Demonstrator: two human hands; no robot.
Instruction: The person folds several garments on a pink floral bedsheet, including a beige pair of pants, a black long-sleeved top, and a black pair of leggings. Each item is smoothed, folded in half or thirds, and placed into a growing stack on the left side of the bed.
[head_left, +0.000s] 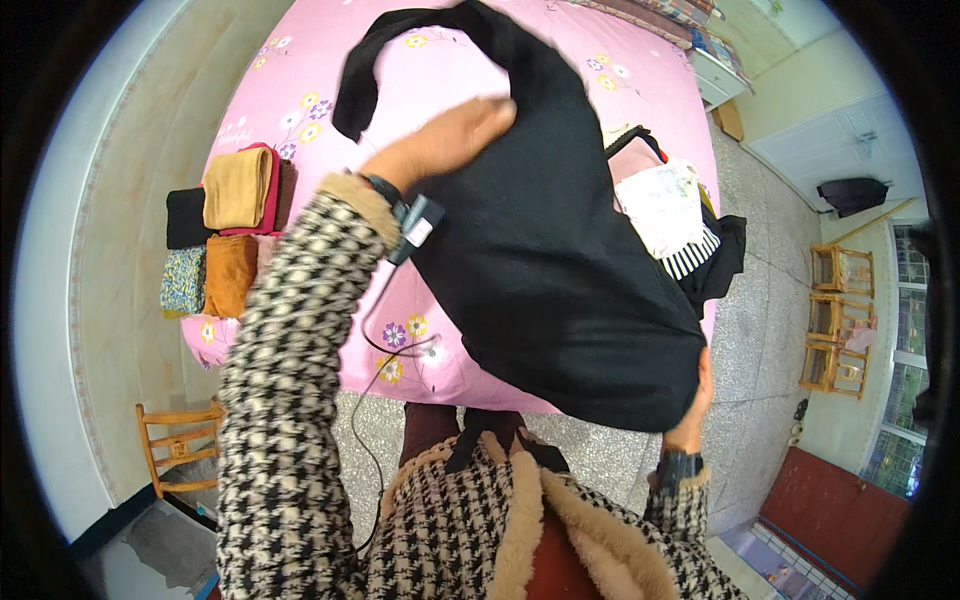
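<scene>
A large black long-sleeved garment (540, 247) stretches across the middle of the pink flowered bed sheet (292, 45), its near edge raised past the bed's edge. My left hand (457, 139) lies over its upper left part, below the curved sleeve; whether the fingers grip the cloth cannot be told. At the garment's lower right corner, my right hand (697, 401) holds the edge, fingers partly hidden behind the cloth. A small device with a black cable (381, 442) hangs at my left wrist.
Folded clothes (236, 187) are stacked at the bed's left edge. A loose pile of clothes (660, 206) lies at the right side. Wooden chairs (176, 442) stand lower left and along the right wall. A white cabinet (716, 79) is at the upper right.
</scene>
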